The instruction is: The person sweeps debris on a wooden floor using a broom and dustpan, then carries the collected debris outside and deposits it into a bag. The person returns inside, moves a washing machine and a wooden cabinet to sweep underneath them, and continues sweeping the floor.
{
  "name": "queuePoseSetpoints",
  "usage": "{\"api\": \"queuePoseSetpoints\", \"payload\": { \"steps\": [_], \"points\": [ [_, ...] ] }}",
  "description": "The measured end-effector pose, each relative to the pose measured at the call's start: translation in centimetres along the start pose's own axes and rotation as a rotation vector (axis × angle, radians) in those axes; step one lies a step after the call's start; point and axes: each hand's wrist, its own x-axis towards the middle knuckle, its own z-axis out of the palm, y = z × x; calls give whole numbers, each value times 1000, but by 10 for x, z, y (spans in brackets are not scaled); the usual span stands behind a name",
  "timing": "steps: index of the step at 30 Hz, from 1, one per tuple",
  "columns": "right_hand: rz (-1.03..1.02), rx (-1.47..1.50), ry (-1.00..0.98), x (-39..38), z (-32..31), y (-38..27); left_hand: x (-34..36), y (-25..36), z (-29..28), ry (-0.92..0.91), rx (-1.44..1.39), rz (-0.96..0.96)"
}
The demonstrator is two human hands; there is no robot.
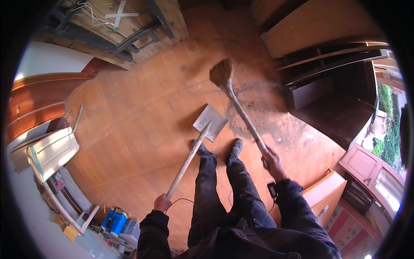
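My left hand [162, 203] is closed round the end of the wooden handle of a shovel [210, 122]. Its flat, square grey blade is just ahead of my shoes, above or on the floor; I cannot tell which. In my right hand [273, 163] is the long handle of a broom [221, 74], gripped near its top. The brown broom head points away from me, beyond the shovel blade, and looks slightly blurred. Dark dirt and crumbs [258, 116] lie on the orange-brown floor [142, 125] right of the broom handle.
A dark open cabinet [332, 112] stands at the right, beside a doorway to greenery. Wooden panels with a dark metal frame [125, 34] are at the far left. At the left are a white chair-like piece [54, 151] and a blue container [114, 222]. A wooden box [324, 192] stands near my right arm.
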Motion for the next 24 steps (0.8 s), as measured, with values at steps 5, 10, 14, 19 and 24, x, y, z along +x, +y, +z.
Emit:
{"api": "queuePoseSetpoints", "payload": {
  "steps": [5, 10, 14, 19, 24],
  "points": [
    [-206, -85, -121, 114, 42, -52, -16, 4, 10, -4, -43, -42],
    [-282, -186, -24, 220, 67, -107, -31, 5, 18, -64, -135, -73],
    [-127, -138, 176, 234, 42, -120, -39, 6, 18, -65, -123, -60],
    [71, 128, 283, 202, -4, -75, -33, 10, 13, -125, -126, -83],
    [104, 376, 304, 132, -5, 14, -24, 5, 4, -127, -14, -71]
  ]
}}
